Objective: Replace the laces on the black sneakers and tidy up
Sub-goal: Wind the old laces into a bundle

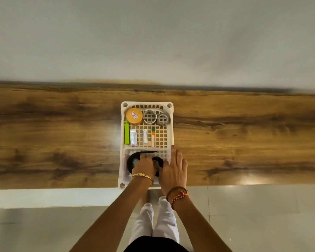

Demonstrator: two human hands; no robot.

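Wood-grain tabletop [62,135] runs across the view below a pale wall, with a white lattice basket [171,124] standing on it at the near edge. Black laces [133,158] lie coiled in the near compartment of that basket, a loose tail of lace stretching along the divider toward the right. Over the coil, the left hand [144,165] reaches down with its fingers curled into the black loops, apparently gripping them, though the fingertips are hidden. Just beside it, the right hand [175,168] rests with straight, relaxed fingers on the basket's right rim, holding nothing. A gold bangle [143,176] circles the left wrist and braided thread bands [178,194] the right. In the far compartment sit a round orange tin [134,116] with a label, two tape rolls [149,116] side by side to its right, a green clip [126,132] against the left wall, and a few small packets [133,140] lying lengthwise on the lattice floor. Below the table edge, pale floor tiles and white trouser legs [164,220] show between the forearms. No sneakers are visible.
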